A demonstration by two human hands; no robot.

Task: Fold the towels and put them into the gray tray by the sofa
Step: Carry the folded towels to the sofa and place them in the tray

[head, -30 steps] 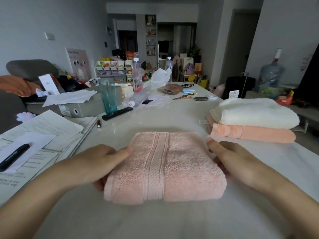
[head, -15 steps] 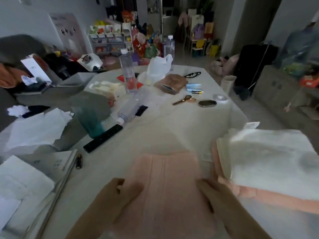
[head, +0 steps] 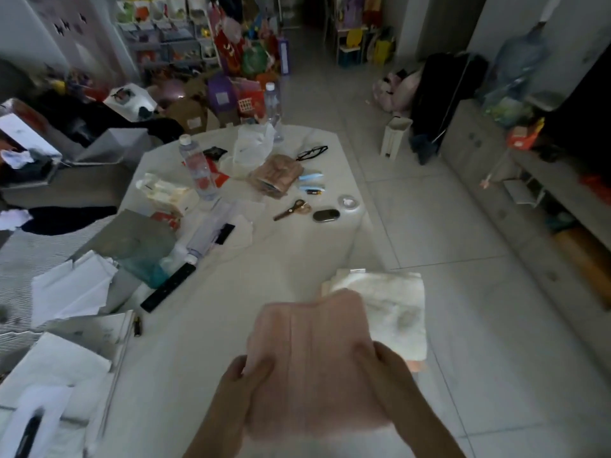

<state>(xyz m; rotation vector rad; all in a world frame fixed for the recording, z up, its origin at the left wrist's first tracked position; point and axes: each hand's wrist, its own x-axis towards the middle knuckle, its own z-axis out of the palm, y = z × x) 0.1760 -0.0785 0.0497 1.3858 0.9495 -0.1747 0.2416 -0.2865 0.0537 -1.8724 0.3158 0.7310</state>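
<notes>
A folded pink towel (head: 314, 365) is held above the white table (head: 205, 342), low in the head view. My left hand (head: 244, 385) grips its left edge and my right hand (head: 386, 375) grips its right edge. Behind it at the table's right edge lies a folded white towel (head: 393, 309) on top of a peach towel (head: 417, 365), of which only a corner shows. A gray tray (head: 112, 147) stands at the far left by the sofa.
The table holds scissors (head: 292, 209), glasses (head: 312, 152), water bottles (head: 198, 170), a teal cup (head: 145, 269), a black remote (head: 168, 287) and papers (head: 69, 292). Tiled floor (head: 446, 242) lies to the right, with a low cabinet (head: 529, 200) beyond.
The view has risen and tilted down over the table. The pink towel, gripped at both sides, has come up off the table and partly covers the white towel stack.
</notes>
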